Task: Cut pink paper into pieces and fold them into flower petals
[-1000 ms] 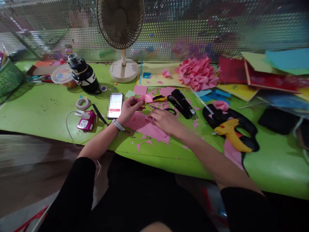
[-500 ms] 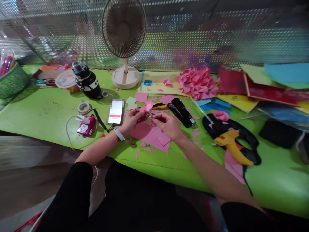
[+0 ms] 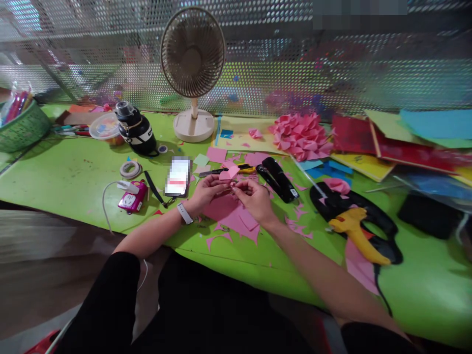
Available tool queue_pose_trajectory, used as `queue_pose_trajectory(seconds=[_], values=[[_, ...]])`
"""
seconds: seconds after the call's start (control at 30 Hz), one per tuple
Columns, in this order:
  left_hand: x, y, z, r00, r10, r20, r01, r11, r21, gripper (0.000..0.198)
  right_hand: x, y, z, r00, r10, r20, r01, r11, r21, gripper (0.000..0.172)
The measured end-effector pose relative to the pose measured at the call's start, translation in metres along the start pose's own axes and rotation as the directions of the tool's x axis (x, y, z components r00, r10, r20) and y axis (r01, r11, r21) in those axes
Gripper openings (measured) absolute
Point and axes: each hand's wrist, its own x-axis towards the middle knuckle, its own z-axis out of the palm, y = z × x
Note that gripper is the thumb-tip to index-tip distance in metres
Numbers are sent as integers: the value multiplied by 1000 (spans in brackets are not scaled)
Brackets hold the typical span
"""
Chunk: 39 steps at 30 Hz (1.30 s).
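Observation:
A small folded piece of pink paper [image 3: 229, 172] is pinched in my left hand [image 3: 211, 191], whose fingers are closed on its lower edge. My right hand [image 3: 255, 199] meets the left at the fingertips, closed in a pinch at the base of the same paper; fingers hide the exact contact. Beneath both hands lie pink paper sheets [image 3: 236, 219] and curved scraps. Just beyond them is a yellow-and-black utility knife [image 3: 246, 169]. To the right of my right hand rests a black stapler [image 3: 277, 180].
A pink paper flower ball [image 3: 301, 136] sits at the back, right of a fan [image 3: 193, 125]. The yellow glue gun [image 3: 356, 231] lies on a black holder at right. On the left are a phone [image 3: 178, 177], a purple power adapter [image 3: 132, 198], tape [image 3: 130, 169] and a black bottle [image 3: 136, 132].
The camera view has tilted slightly, so the table appears lower. The pink paper now shows more of its folded faces above the fingers. Both hands remain together at the same spot.

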Motion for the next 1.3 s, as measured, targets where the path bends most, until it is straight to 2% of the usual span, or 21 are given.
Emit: queue_pose_trajectory(seconds=[0.23,0.53,0.77,1.3], values=[[2,0,-4,999,34,9,-34,999,26,41,-1,-1,-2,1000,-21,5,21,1000,-12,32],[5,-3,-3,964,231,135,-262,914,309,41,4,-2,-9,998,26,52,-24,999,-49,33],[0,-1,-2,942,301,147,-335,848,411,39,6,2,-12,997,-60,56,68,984,-164,30],[0,-5,-4,936,304,177,-352,817,456,36,7,2,-17,992,-92,86,113,951,-288,28]])
